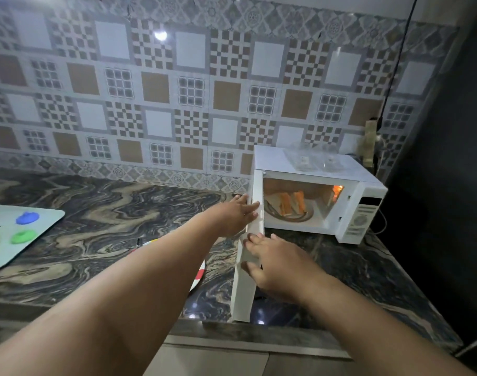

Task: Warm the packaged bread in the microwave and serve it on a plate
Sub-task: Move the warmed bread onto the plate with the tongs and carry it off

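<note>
A white microwave (354, 210) stands at the right on the dark marbled counter, lit inside. Its door (245, 289) is swung wide open toward me. Slices of bread (289, 203) lie on the glass turntable inside. My left hand (236, 217) presses on the outer face of the door near its upper edge, fingertips over the rim. My right hand (272, 263) holds the door's edge lower down, fingers and thumb pinching it. A plate (199, 275) with red and white colouring lies on the counter, mostly hidden under my left forearm.
A pale green tray (42, 221) with blue and green lumps sits at the far left. A clear plastic container (313, 158) rests on top of the microwave. A black cable (394, 69) hangs down the wall to a socket at the right. A dark surface closes the right side.
</note>
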